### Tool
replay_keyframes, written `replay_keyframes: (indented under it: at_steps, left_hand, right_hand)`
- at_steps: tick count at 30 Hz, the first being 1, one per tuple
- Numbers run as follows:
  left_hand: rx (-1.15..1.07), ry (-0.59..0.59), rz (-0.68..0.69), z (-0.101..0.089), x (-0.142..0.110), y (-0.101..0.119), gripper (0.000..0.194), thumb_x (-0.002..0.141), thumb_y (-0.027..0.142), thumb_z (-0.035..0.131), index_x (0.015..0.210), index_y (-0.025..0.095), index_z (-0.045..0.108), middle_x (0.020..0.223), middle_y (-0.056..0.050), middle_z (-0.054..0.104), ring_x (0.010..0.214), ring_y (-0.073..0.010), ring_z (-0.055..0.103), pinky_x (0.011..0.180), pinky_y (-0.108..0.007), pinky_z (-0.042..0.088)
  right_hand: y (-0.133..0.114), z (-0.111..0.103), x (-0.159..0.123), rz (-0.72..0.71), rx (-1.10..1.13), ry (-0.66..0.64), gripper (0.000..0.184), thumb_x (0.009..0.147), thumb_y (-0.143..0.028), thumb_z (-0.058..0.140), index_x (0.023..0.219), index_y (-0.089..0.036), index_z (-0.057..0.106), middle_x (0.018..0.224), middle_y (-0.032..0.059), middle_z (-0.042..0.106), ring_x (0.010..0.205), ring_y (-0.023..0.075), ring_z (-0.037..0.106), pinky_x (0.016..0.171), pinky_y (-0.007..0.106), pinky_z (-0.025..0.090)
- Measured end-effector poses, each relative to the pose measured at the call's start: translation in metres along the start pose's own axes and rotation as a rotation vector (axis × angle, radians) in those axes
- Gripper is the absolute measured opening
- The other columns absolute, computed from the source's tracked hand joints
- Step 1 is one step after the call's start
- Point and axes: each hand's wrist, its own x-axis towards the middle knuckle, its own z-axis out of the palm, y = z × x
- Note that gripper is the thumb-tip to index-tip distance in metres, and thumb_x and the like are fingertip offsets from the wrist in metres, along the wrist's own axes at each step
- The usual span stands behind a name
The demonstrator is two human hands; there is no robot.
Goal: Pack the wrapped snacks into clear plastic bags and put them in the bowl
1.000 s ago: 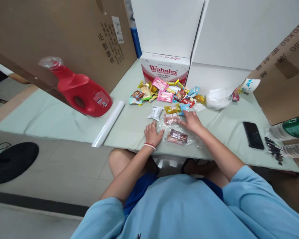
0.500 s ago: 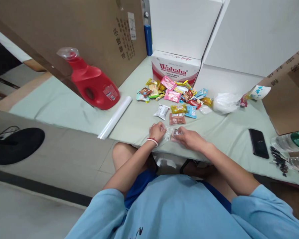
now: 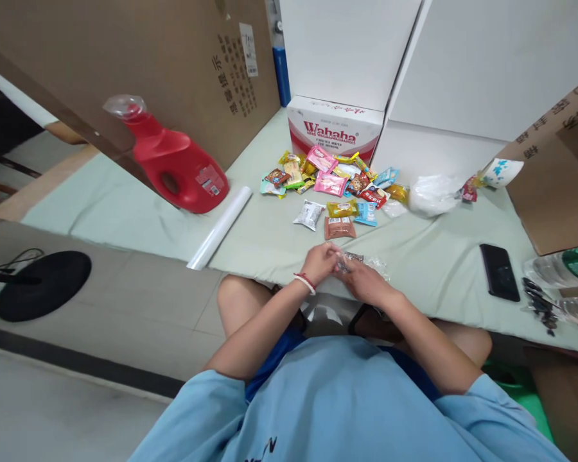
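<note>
My left hand [image 3: 320,263] and my right hand [image 3: 361,282] meet at the table's near edge, both closed on a clear plastic bag [image 3: 370,262] with a snack packet inside. The bag is gathered between my fingers, its loose end trailing to the right. A brown snack packet [image 3: 340,228] lies just beyond my hands. Further back a pile of colourful snack packets [image 3: 334,183] is spread on the pale green tablecloth [image 3: 270,237].
A red detergent jug [image 3: 176,167] and a white roll [image 3: 220,226] lie at the left. A Wahaha box [image 3: 334,128] and white boxes stand behind. A white bag [image 3: 433,194], black phone [image 3: 499,271], bottles [image 3: 566,269] and cardboard [image 3: 559,154] sit right.
My hands lifted off the flat bag, gathered it up and drew it toward the near table edge, closing together on it. The camera view shifted slightly.
</note>
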Motion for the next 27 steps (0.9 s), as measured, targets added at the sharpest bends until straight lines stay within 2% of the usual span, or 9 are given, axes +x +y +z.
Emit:
replay_keyframes:
  at_steps: [3,5,12,14,16,18,21,25,27]
  left_hand:
    - [0.253,0.009,0.107,0.026,-0.004,0.011,0.032,0.088,0.016,0.050,0.102,0.020,0.078,0.096,-0.006,0.072,0.085,-0.0187,0.069,0.083,-0.031,0.055]
    - [0.375,-0.024,0.146,0.035,-0.008,0.015,0.036,0.091,0.018,0.047,0.107,0.022,0.079,0.100,-0.008,0.070,0.092,-0.0211,0.068,0.088,-0.032,0.054]
    - [0.481,-0.121,0.126,0.043,-0.011,0.019,0.038,0.096,0.020,0.048,0.120,0.026,0.076,0.107,-0.008,0.067,0.092,-0.0210,0.067,0.082,-0.031,0.053]
    - [0.491,-0.128,0.096,0.043,-0.009,0.019,0.036,0.097,0.021,0.049,0.120,0.028,0.076,0.106,-0.007,0.066,0.094,-0.0203,0.067,0.082,-0.029,0.052]
    - [0.515,-0.123,0.055,0.043,-0.009,0.018,0.032,0.098,0.027,0.053,0.121,0.031,0.075,0.109,-0.007,0.065,0.095,-0.0213,0.067,0.080,-0.030,0.051]
    - [0.547,-0.083,0.012,0.043,-0.010,0.018,0.035,0.097,0.036,0.058,0.129,0.032,0.069,0.114,-0.007,0.064,0.097,-0.0241,0.067,0.079,-0.033,0.051]
    - [0.595,0.051,-0.026,0.043,-0.013,0.016,0.055,0.090,0.048,0.067,0.140,0.025,0.058,0.121,-0.012,0.060,0.108,-0.0304,0.062,0.086,-0.038,0.051]
    - [0.616,0.088,-0.063,0.045,-0.014,0.011,0.055,0.081,0.060,0.073,0.117,0.019,0.065,0.120,-0.016,0.058,0.119,-0.0369,0.053,0.095,-0.046,0.047]
    - [0.556,0.097,-0.052,0.049,-0.015,0.010,0.051,0.079,0.056,0.076,0.111,0.019,0.062,0.117,-0.015,0.058,0.116,-0.0343,0.054,0.094,-0.045,0.047]
  right_hand:
    - [0.001,0.000,-0.007,-0.009,0.059,0.023,0.029,0.094,-0.011,0.055,0.114,-0.019,0.074,0.133,0.0153,0.064,0.124,0.0287,0.058,0.106,0.046,0.049]
    - [0.002,-0.001,-0.016,-0.006,0.106,0.037,0.024,0.095,-0.013,0.054,0.105,-0.017,0.075,0.126,0.0156,0.066,0.121,0.0283,0.059,0.104,0.045,0.050]
    - [0.006,0.002,-0.047,0.043,0.382,0.222,0.030,0.099,-0.018,0.048,0.115,-0.023,0.073,0.143,0.0114,0.061,0.131,0.0249,0.059,0.107,0.044,0.052]
    - [0.011,0.004,-0.054,0.145,0.427,0.359,0.031,0.101,-0.023,0.045,0.115,-0.024,0.072,0.136,0.0100,0.065,0.121,0.0237,0.066,0.102,0.043,0.055]
    - [0.018,0.007,-0.062,0.364,0.389,0.534,0.030,0.102,-0.031,0.046,0.117,-0.024,0.071,0.125,0.0099,0.069,0.104,0.0231,0.070,0.093,0.041,0.058]
    - [0.027,0.010,-0.071,0.602,0.239,0.646,0.033,0.098,-0.039,0.054,0.123,-0.022,0.068,0.122,0.0125,0.066,0.099,0.0263,0.068,0.088,0.044,0.058]
    - [0.037,0.018,-0.082,0.693,0.029,0.574,0.044,0.087,-0.044,0.068,0.124,-0.019,0.068,0.120,0.0161,0.061,0.105,0.0334,0.060,0.091,0.050,0.054]
    - [0.032,0.027,-0.085,0.569,-0.001,0.516,0.015,0.088,-0.032,0.065,0.097,-0.022,0.071,0.109,0.0127,0.062,0.102,0.0315,0.057,0.093,0.050,0.051]
    - [0.022,0.026,-0.083,0.553,0.057,0.542,0.011,0.090,-0.029,0.058,0.093,-0.023,0.067,0.108,0.0119,0.063,0.098,0.0285,0.059,0.088,0.044,0.052]
